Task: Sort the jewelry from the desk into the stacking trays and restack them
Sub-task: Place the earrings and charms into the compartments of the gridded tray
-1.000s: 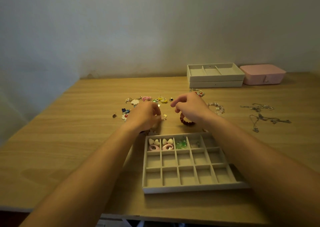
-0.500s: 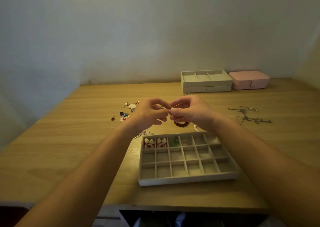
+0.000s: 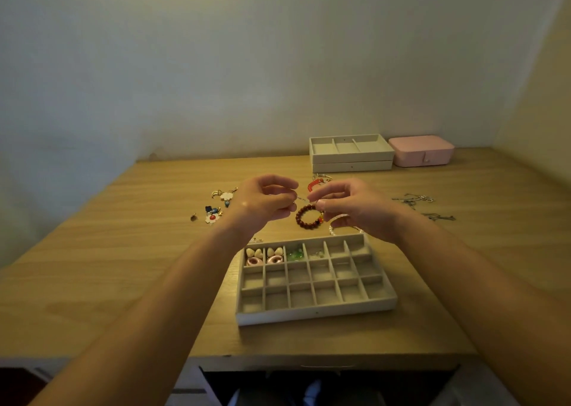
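Several small glossy charms [image 3: 216, 212], among them a white flower and a white cloud, lie scattered on the left of the pale wood-grain desk [image 3: 123, 251]. Just right of them the left hand [image 3: 265, 203] is raised over the desk, its fingers curled and thumb and forefinger pinching a thin metallic piece [image 3: 300, 198] too small to identify. The right hand [image 3: 349, 207] faces it, its fingertips pinching the same piece from the other side. Below the gap between the hands, a round bracelet of dark red beads [image 3: 307, 215] lies flat on the desk. Nearer the person sits a grey velvet-lined tray of small square compartments [image 3: 315, 314]; its far row holds cream heart shapes, pink rings and green translucent pieces. Far right, two stacked grey trays [image 3: 352, 166] stand beside a smooth pink box with rounded corners [image 3: 421, 152], and tangled silver chains [image 3: 415, 198] lie nearby.
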`<state>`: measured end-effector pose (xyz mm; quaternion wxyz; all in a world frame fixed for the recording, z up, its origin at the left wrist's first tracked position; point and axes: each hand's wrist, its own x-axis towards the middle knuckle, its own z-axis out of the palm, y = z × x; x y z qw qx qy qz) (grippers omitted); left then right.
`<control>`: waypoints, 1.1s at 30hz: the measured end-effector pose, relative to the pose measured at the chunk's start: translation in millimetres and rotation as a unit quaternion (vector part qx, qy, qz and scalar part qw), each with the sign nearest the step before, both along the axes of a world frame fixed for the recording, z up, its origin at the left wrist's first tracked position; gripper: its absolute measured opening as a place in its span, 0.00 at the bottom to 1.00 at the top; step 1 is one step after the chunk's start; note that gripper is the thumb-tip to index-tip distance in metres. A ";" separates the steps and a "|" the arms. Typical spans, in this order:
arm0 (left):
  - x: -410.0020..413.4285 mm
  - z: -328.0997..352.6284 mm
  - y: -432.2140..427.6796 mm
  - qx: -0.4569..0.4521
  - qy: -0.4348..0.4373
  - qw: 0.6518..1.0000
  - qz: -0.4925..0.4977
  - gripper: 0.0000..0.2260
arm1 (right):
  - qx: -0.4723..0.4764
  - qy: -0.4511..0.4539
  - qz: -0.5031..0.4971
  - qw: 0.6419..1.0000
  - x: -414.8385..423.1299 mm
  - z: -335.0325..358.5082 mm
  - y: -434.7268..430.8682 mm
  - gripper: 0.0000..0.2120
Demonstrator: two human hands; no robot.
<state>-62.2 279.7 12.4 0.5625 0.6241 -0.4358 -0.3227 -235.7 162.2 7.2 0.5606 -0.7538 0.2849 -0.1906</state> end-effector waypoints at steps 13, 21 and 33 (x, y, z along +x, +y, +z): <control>-13.5 -5.3 -4.6 0.000 0.003 1.000 0.026 0.10 | -0.012 0.047 0.008 0.999 1.8 -9.1 5.8 0.05; -9.0 -25.1 -9.6 0.053 -0.125 0.990 0.026 0.10 | -0.037 0.088 0.026 0.995 -0.8 -20.3 0.6 0.06; -18.7 -45.1 -14.8 0.057 -0.279 0.958 0.031 0.07 | -0.191 0.176 0.052 0.964 -2.1 -30.0 -2.7 0.05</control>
